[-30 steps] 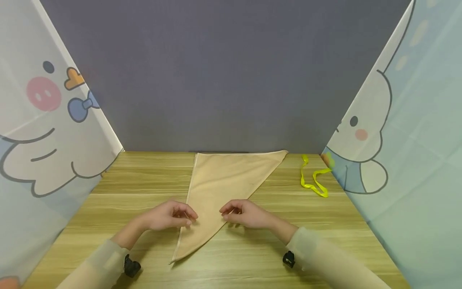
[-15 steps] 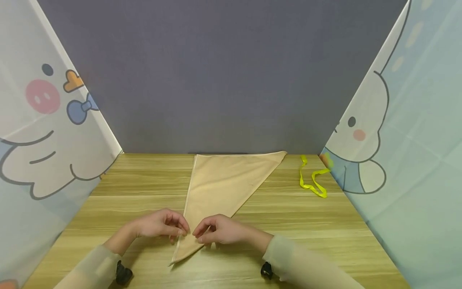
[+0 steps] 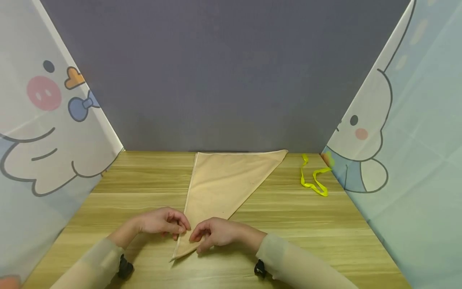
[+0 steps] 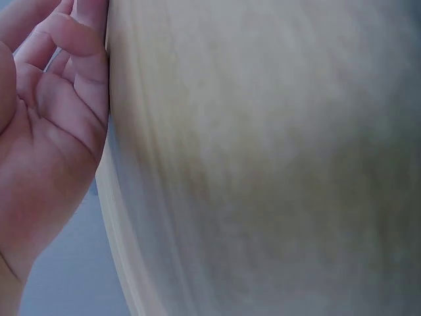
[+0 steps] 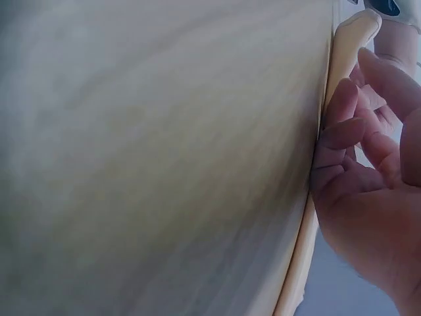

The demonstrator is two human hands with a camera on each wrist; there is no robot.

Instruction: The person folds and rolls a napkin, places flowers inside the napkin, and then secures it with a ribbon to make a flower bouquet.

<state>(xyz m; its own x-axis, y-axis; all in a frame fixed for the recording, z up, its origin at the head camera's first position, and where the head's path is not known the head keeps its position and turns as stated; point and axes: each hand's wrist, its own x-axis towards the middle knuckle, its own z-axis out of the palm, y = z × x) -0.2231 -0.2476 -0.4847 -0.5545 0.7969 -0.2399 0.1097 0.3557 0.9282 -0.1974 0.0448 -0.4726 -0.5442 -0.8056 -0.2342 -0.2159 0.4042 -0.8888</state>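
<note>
A beige cloth (image 3: 216, 184) lies in a triangle on the wooden table, its sharp near corner pointing toward me. At its left edge, close to that corner, is my left hand (image 3: 162, 221), fingers loosely bent with the fingertips over the hem. My right hand (image 3: 220, 232) rests across the slanted right edge, thumb and fingers apart over the narrow part of the cloth. The right wrist view shows the lower fingers of that hand (image 5: 368, 178) low against the table, with cloth (image 5: 352, 49) beyond them. In the left wrist view, the palm of my left hand (image 4: 52, 131) holds nothing.
A yellow ribbon (image 3: 306, 185) lies loosely bent at the back right of the wooden table (image 3: 288, 241). A dark grey panel (image 3: 223, 80) stands along the back. Printed cloth walls (image 3: 47, 140) flank both sides.
My right hand has moved left and nearer to me, from the middle of the slanted edge toward the near corner. My left hand has shifted slightly left and nearer. The cloth lies as before.
</note>
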